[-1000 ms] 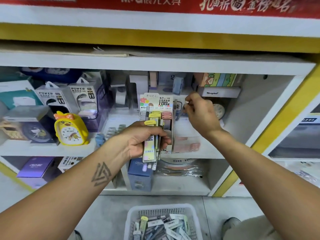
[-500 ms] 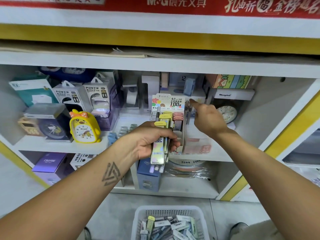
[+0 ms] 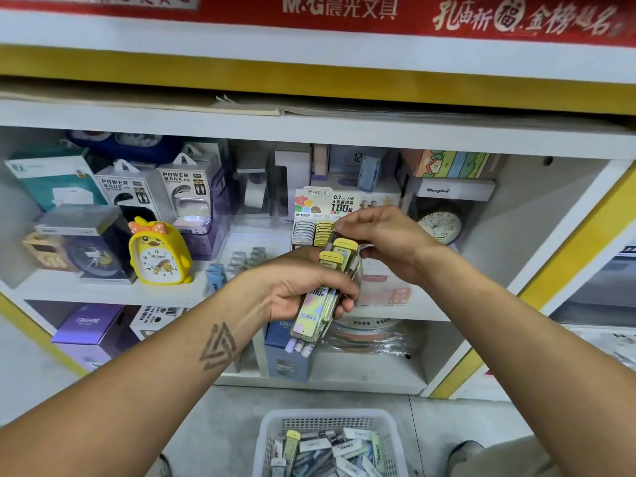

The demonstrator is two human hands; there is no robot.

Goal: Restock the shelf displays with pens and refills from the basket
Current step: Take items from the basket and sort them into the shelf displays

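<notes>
My left hand (image 3: 303, 287) grips a bundle of yellow-capped lead refill cases (image 3: 323, 297) in front of the shelf. My right hand (image 3: 385, 239) has come down over the top of the bundle, and its fingertips pinch the cap of one case (image 3: 344, 245). Just behind the hands stands the refill display box (image 3: 320, 215) on the middle shelf, with rows of grey and yellow cases in its slots. On the floor below sits a white basket (image 3: 275, 438) holding several more refill cases.
A yellow duck alarm clock (image 3: 159, 253), power bank boxes (image 3: 186, 191) and other boxed goods fill the shelf's left side. A round clock (image 3: 438, 225) stands to the right of the display. Purple and blue boxes occupy the lower shelf. My shoe (image 3: 464, 449) is beside the basket.
My right hand has drawn back from the display box, down and left onto the bundle, and now pinches the top of a case. The left hand has stayed still with its bundle.
</notes>
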